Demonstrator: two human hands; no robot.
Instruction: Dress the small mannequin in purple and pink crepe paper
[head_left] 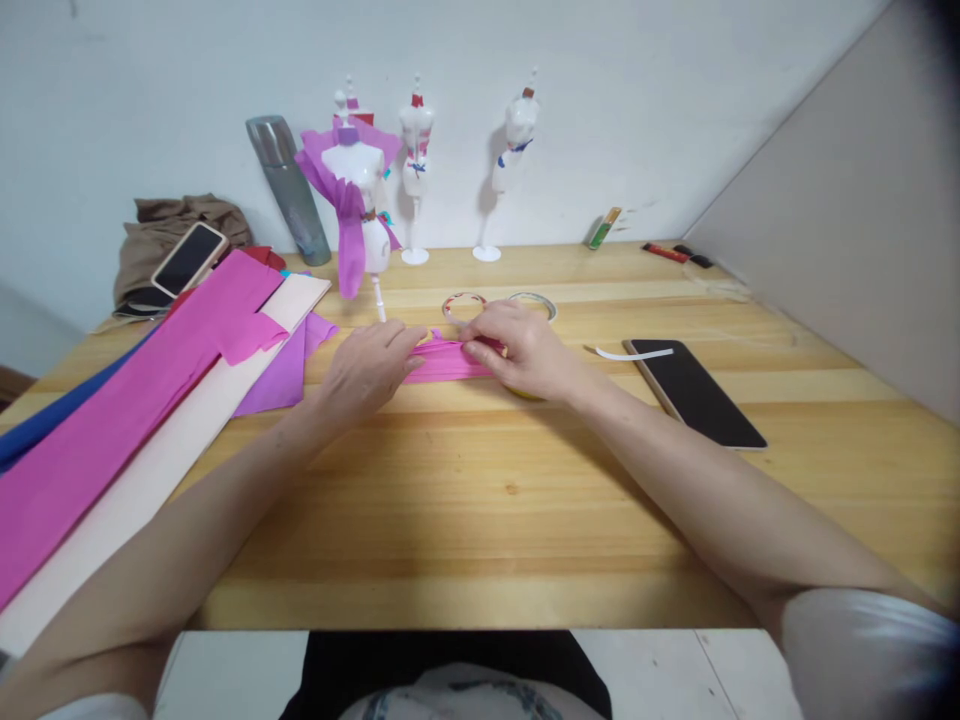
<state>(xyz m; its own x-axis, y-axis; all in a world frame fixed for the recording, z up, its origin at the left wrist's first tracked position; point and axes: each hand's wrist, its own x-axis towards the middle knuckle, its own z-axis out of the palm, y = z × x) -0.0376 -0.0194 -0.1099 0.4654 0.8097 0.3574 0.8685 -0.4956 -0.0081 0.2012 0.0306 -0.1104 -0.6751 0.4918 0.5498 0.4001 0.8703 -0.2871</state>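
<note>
Evidently, in the head view, the pink strip (450,363) lies on the counter (450,500) just above centre, its folds running lengthwise between the hands. At its nine o'clock, the left hand (371,365) covers one end, probably to steady it; whether those fingers pinch, I cannot tell. At three o'clock, the right hand (525,350) pinches it between thumb and fingers, seemingly keeping the folds together, and hides its other end and most of a yellow object (523,393).
</note>
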